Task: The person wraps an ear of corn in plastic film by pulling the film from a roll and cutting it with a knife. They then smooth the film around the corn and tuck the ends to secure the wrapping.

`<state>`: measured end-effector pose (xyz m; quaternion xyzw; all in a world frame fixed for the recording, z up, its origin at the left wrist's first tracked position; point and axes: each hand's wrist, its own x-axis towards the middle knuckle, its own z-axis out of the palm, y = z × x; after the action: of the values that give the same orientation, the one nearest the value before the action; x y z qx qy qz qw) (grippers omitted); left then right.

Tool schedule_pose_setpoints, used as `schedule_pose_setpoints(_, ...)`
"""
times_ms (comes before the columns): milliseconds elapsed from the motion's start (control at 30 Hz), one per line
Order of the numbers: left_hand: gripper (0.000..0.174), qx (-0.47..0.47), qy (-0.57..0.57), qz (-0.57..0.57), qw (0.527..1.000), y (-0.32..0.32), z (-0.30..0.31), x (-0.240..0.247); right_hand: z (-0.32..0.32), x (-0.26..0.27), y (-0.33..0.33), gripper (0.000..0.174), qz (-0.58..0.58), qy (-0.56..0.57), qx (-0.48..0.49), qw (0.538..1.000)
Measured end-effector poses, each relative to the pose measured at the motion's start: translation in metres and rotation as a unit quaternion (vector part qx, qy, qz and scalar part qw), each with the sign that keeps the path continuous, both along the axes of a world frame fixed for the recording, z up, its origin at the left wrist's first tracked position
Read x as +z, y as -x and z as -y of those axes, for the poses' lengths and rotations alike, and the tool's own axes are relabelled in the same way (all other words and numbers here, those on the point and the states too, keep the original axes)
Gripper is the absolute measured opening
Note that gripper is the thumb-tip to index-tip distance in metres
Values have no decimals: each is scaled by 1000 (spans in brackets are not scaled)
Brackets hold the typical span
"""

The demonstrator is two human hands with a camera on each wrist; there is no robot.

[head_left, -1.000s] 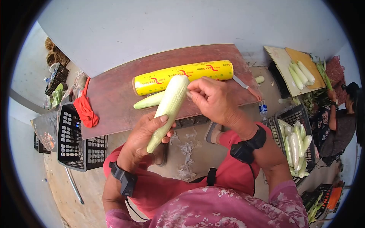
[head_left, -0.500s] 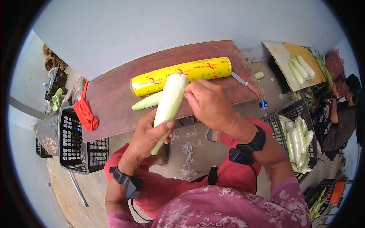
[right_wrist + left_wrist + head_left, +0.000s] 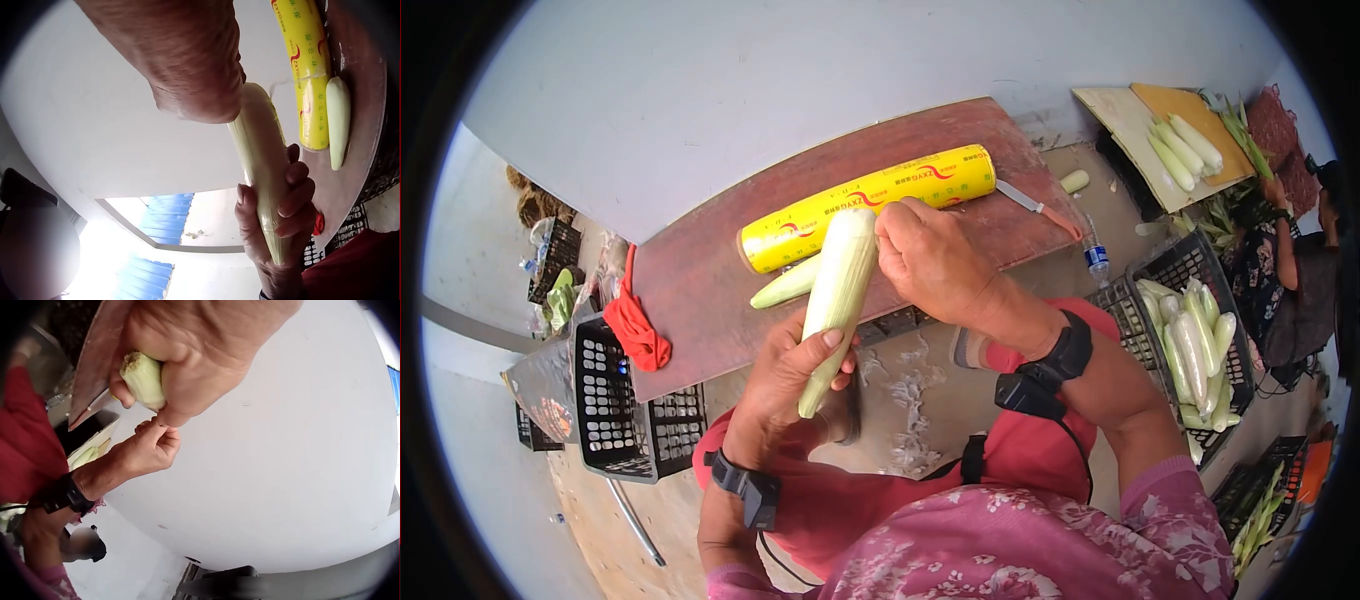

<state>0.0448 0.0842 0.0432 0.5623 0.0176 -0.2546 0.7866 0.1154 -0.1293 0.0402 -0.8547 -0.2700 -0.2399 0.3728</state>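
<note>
My left hand (image 3: 783,368) grips the lower, narrow part of an ear of corn (image 3: 843,280) in a pale green husk, its thick end up and tilted over the table edge. At its upper end, my right hand (image 3: 940,262) has fingers curled and pinched against the ear's side; what lies between those fingertips is hidden. The husk looks glossy in the right wrist view. A cut stem end (image 3: 134,365) pokes out of the left hand in the left wrist view. Behind it on the red-brown table (image 3: 700,350) lie a second ear (image 3: 788,285) and a yellow printed roll (image 3: 900,190).
A knife (image 3: 1040,206) with an orange handle lies at the table's right end. Black crates stand on both sides; the right crate (image 3: 1135,318) holds several ears. A red cloth (image 3: 640,325) hangs at the left edge. Another person (image 3: 1290,290) sits far right. Pale scraps (image 3: 912,405) litter the floor.
The right hand has shifted slightly up toward the ear's thick end, its fingers curled in closer. The left hand keeps its grip, and the head view has turned a little.
</note>
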Motion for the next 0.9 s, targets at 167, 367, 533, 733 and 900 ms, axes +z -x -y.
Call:
schedule_pose_setpoints(167, 39, 0, 38, -33, 999, -2, -3, -5, 0, -9, -7, 8, -6, -16, 2, 1000)
schedule_pose_setpoints(367, 45, -42, 38, -11, 998, 5, -3, -2, 13, -16, -30, 11, -45, -60, -33, 997)
schedule_pose_setpoints(533, 47, -32, 36, 6, 999, 8, -2, -2, 27, 9, -13, 13, -134, -168, 45, 976)
schedule_pose_setpoints(733, 48, -35, 131, -15, 991, 7, -10, -8, 30, 12, -11, 60, -229, -257, 178, 922)
schedule_pose_setpoints(900, 54, -42, 163, -1, 986, 8, -8, -6, 23, 12, -1, 99, -269, -240, 283, 889)
